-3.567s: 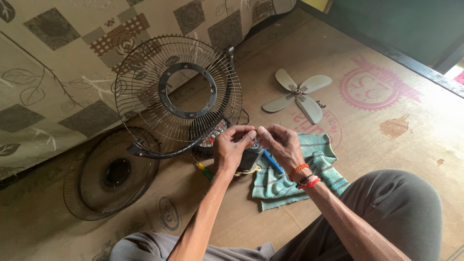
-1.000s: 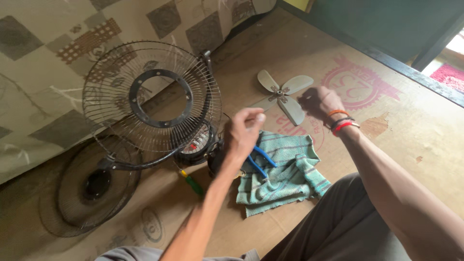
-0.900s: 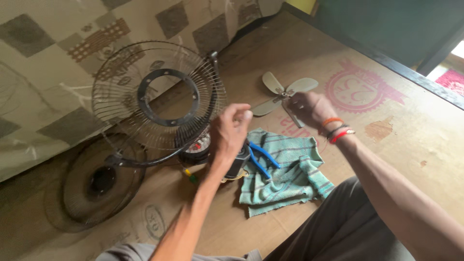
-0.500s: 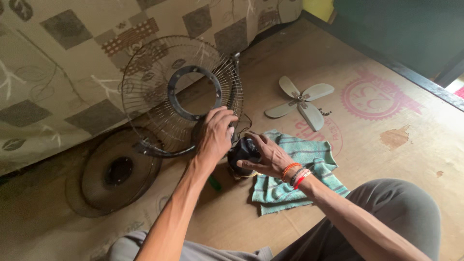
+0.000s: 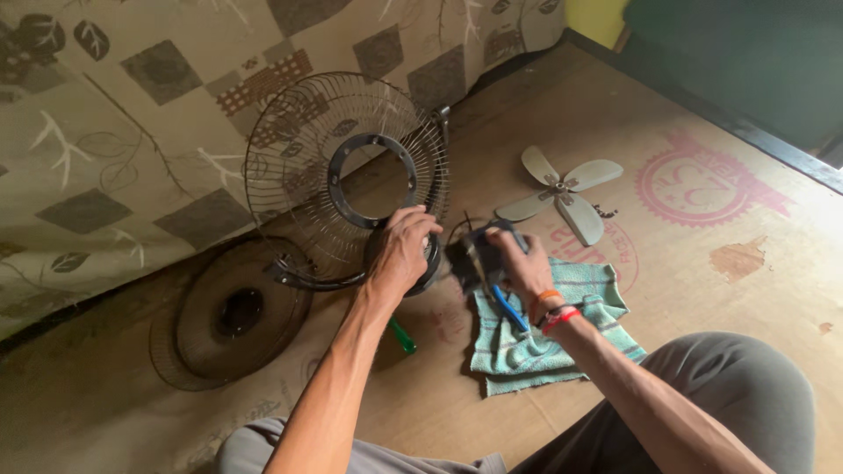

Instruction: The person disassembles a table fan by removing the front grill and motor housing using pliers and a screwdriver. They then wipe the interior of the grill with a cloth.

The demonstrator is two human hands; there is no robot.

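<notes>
Left hand (image 5: 402, 250) clamped over round black motor housing (image 5: 430, 263), right hand (image 5: 518, 263) gripping dark motor cover (image 5: 479, 254), wire fan guard (image 5: 347, 180) upright behind, striped cloth (image 5: 544, 338) on floor beneath.

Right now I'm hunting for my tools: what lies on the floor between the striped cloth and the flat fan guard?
In the head view, a green screwdriver handle lies between the striped cloth and the flat fan guard, partly under the left forearm.
</notes>
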